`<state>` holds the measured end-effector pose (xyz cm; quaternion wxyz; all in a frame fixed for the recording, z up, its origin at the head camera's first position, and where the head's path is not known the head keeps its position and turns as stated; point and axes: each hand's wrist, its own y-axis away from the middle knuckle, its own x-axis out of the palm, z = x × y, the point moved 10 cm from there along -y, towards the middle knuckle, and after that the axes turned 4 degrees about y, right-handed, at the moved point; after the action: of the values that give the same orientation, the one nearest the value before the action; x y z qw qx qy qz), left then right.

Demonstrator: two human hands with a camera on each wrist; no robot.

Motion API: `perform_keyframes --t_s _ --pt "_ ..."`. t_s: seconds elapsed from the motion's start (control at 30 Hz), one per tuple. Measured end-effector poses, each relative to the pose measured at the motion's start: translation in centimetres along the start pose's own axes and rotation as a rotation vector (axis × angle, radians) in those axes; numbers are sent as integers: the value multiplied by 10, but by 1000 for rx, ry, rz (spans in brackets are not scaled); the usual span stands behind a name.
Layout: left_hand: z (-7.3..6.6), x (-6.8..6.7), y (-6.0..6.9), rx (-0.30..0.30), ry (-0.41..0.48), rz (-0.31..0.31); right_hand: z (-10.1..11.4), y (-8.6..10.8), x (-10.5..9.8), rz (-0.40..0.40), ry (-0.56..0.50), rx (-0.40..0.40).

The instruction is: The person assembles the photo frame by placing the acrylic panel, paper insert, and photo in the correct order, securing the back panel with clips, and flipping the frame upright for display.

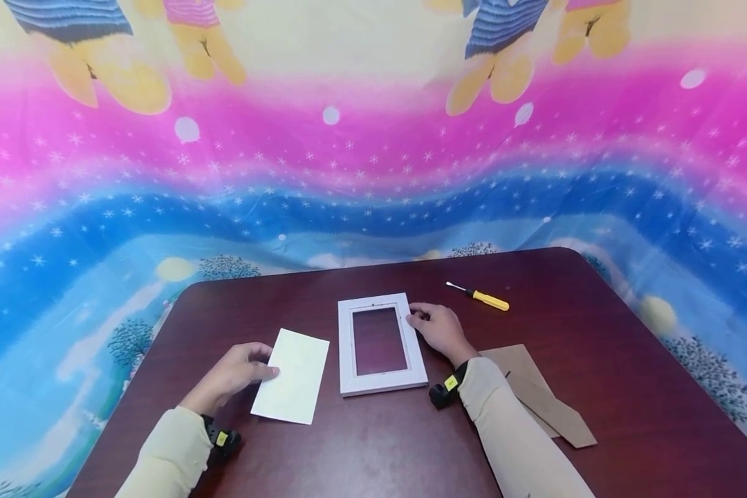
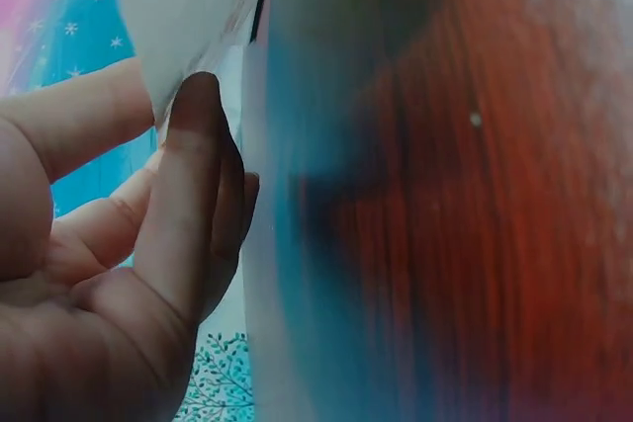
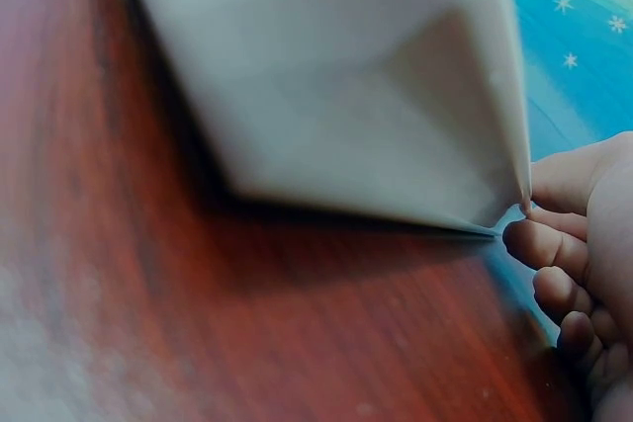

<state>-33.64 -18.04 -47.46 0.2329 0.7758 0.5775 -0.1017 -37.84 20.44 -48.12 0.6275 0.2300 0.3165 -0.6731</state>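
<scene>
My left hand [image 1: 233,373] pinches the left edge of a plain white card [image 1: 295,384] between thumb and fingers, left of a white picture frame [image 1: 346,346]. The card [image 2: 188,22] appears in part at the top of the left wrist view. The frame has a rectangular opening through which the dark tabletop shows. My right hand [image 1: 442,332] holds the frame's upper right edge with thumb and index finger. In the right wrist view, the fingertips meet the corner of a blurred pale shape [image 3: 336,116]; its details cannot be made out.
A dark red-brown table [image 1: 386,443] carries everything. Behind the frame to the right lies a screwdriver [image 1: 490,300] with a yellow handle. Brown backing board [image 1: 510,356] with an angled flap [image 1: 563,418] rests partly beneath the right forearm. A printed cloth [image 1: 373,159] hangs behind the table.
</scene>
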Motion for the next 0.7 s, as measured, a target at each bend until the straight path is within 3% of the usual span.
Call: perform_keyframes --t_s 0.17,0.7 --pt "-1 1 -1 21 13 5 -1 0 0 -9 -2 1" --pt "4 1 5 9 92 19 -1 -1 -1 -13 -2 -14"
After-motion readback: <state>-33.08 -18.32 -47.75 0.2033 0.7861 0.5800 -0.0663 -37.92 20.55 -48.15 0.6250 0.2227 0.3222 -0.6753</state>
